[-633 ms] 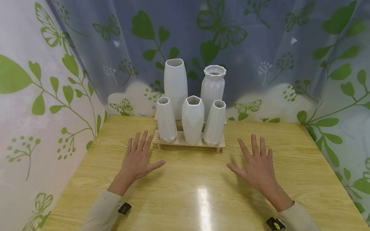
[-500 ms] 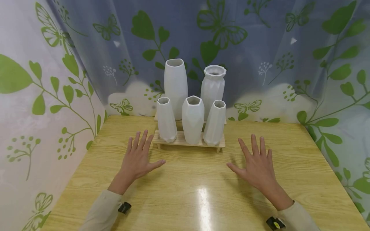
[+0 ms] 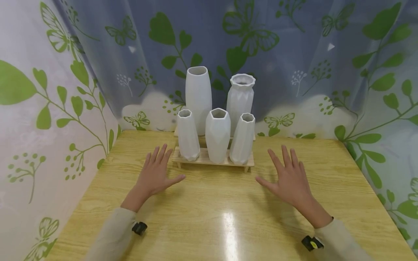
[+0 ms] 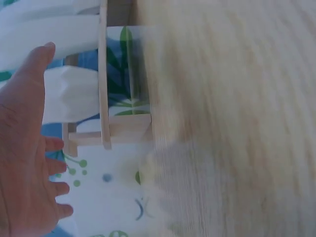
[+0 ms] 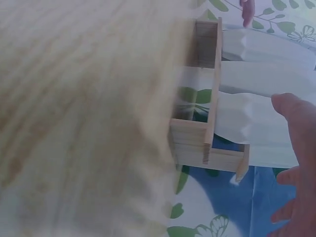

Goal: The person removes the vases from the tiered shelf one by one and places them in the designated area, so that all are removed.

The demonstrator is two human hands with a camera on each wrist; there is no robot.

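Five white vases stood on a stepped wooden rack at the far middle of the surface, just beyond the fingertips of both hands. The left hand lay palm down with its fingers straight and spread apart, gripping nothing; their tips were just short of the rack's left end, near the small left vase but apart from it. The right hand also hovered palm down, fingers straight and fanned apart, holding nothing, its tips near the rack's right end and a little clear of the small right vase. Between those two vases, on the front step, stood the middle vase. Behind them, farther from the fingers, rose the tall smooth vase and the faceted vase with a wavy rim. The left wrist view showed the thumb close beside the rack's edge; whether it touched could not be told. Light sleeves covered both forearms, and a leaf-and-butterfly curtain hung behind the surface.
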